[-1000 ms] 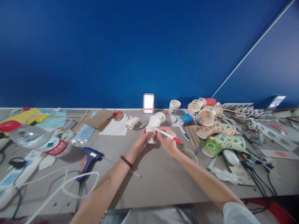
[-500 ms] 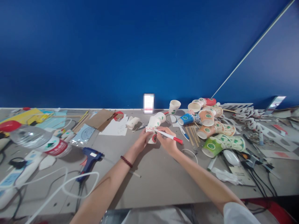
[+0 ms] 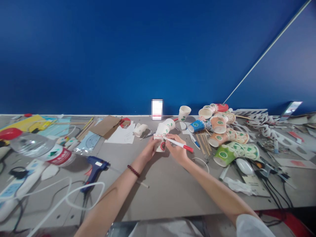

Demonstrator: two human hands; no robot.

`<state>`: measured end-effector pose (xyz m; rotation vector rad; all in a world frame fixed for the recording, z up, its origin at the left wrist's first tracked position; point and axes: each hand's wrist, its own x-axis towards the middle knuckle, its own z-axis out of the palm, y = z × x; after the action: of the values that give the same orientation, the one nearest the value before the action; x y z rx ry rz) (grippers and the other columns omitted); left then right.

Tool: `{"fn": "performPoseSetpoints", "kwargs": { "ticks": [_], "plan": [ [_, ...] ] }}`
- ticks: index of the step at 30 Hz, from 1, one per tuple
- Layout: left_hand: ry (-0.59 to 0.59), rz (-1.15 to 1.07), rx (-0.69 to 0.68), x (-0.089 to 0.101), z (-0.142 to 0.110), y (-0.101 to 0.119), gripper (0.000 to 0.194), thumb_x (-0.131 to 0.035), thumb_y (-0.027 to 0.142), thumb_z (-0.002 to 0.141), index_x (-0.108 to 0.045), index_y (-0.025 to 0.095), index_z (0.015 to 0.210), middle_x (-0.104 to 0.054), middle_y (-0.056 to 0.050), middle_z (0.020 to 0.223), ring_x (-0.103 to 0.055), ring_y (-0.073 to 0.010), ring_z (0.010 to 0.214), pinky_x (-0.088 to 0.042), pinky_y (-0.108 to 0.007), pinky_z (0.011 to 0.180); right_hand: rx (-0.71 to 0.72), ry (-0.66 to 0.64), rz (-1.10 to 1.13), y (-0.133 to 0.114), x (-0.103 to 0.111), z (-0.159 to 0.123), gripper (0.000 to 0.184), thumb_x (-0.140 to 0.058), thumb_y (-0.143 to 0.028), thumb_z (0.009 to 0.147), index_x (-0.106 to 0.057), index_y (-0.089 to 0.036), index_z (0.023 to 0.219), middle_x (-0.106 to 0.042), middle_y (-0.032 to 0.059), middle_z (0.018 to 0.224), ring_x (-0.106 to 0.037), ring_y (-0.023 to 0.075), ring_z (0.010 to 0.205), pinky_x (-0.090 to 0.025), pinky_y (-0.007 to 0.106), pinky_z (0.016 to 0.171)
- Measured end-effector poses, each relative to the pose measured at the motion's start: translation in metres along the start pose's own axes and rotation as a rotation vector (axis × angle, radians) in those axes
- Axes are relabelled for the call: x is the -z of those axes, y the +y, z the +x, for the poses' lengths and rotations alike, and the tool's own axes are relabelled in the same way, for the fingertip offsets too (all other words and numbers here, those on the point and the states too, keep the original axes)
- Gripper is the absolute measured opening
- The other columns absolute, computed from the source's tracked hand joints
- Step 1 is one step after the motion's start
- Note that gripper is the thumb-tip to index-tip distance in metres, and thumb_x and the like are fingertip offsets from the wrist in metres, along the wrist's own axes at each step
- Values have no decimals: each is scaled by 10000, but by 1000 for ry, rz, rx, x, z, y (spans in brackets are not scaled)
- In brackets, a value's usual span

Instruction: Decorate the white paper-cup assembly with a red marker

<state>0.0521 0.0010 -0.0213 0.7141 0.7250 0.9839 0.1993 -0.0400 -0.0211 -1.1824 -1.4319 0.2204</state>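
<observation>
Near the middle of the table my left hand (image 3: 149, 148) is closed on the left side of a white paper cup (image 3: 160, 146). Red scalloped lines run along the cup's upper edge, and a round logo sits on its side. Beyond it, other white paper cups (image 3: 166, 125) with green leaf prints adjoin it; whether they are joined cannot be made out. My right hand (image 3: 178, 149) pinches a white marker (image 3: 175, 143) with a red end, its tip side at the cup's upper right. Some fingertips are hidden behind the cup and marker.
Decorated paper cups (image 3: 225, 154) in green, orange, blue and red lie at right beside wooden sticks (image 3: 204, 144). A white cup (image 3: 184, 113) stands at the back near a lit phone (image 3: 157, 109). At left are a blue glue gun (image 3: 95, 171), a bottle (image 3: 41, 148) and a power strip (image 3: 19, 189).
Both hands stay almost in place on the cup and marker. Only a very slight shift of the cup shows; everything else looks the same.
</observation>
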Motion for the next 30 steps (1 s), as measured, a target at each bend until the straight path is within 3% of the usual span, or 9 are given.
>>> {"fn": "performPoseSetpoints", "kwargs": {
  "ticks": [14, 30],
  "plan": [
    [-46, 31, 0, 8, 6, -5, 354, -821, 280, 696, -728, 189, 1025, -766, -93, 1059, -692, -257, 945, -538, -327, 795, -12, 0, -10, 0, 1, 0, 67, -617, -260, 854, -683, -259, 844, -819, 78, 983, -792, 265, 928, -629, 406, 848],
    [-13, -31, 5, 4, 3, -3, 327, -769, 205, 724, -712, 121, 1034, -760, -96, 1003, -696, -201, 861, -538, -289, 743, -76, -28, 18, 1, 4, 1, 53, -636, -270, 853, -688, -261, 863, -821, 68, 1005, -787, 271, 941, -620, 409, 829]
  ]
}}
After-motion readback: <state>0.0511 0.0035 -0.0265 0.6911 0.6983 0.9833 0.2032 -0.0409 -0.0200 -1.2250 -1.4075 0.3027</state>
